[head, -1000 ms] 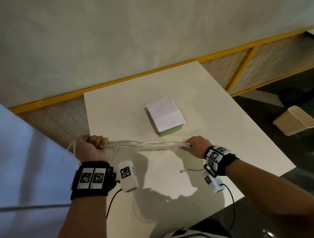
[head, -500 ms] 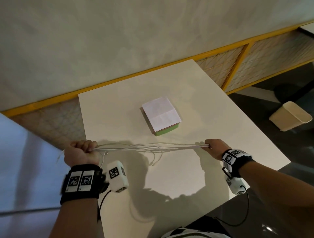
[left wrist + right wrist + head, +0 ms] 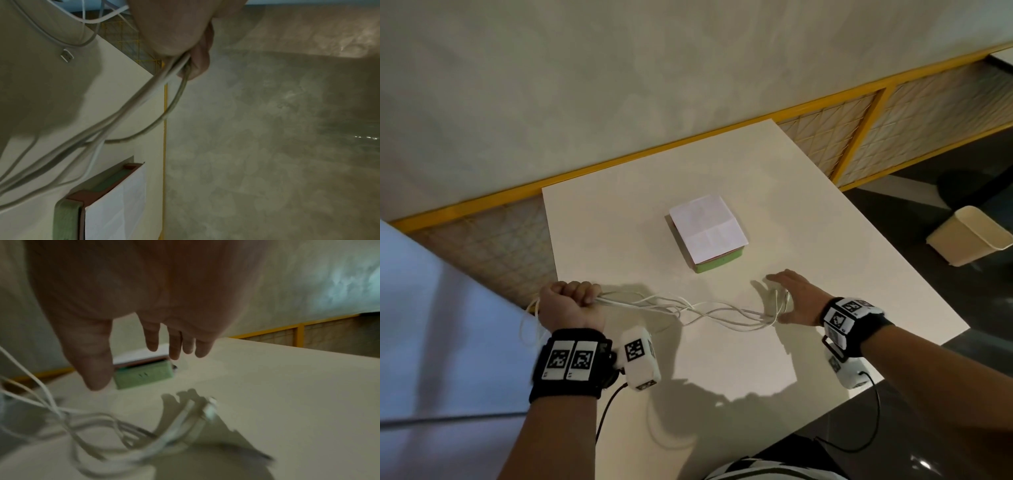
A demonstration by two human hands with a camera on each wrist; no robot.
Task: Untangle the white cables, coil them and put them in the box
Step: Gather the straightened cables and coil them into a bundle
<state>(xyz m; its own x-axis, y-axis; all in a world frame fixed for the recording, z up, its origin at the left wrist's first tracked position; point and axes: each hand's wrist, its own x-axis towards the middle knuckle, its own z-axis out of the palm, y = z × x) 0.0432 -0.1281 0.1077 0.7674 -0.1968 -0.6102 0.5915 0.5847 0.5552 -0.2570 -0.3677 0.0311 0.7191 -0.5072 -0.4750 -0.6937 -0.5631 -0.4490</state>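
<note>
From the head view, the left hand (image 3: 570, 306) clenches one end of the white cables (image 3: 688, 308), which sag across the table (image 3: 808, 212) in front of the box (image 3: 709, 233). The left wrist view shows the strands leaving its fist toward the box. In the right wrist view the right hand (image 3: 144, 305) hangs with fingers (image 3: 152, 337) spread, the cable ends loose beneath it, nearer than the box

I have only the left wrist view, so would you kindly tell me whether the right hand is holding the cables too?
Observer: No. The right hand is open with fingers spread and holds nothing; the cables end just beneath it.
Operator: Are they taut between the hands?
Observer: No, they sag in loose, crossing loops from the left hand over the table.
Operator: Is anything touching the box?
Observer: No, the box sits beyond the cables, clear of both hands.
</note>
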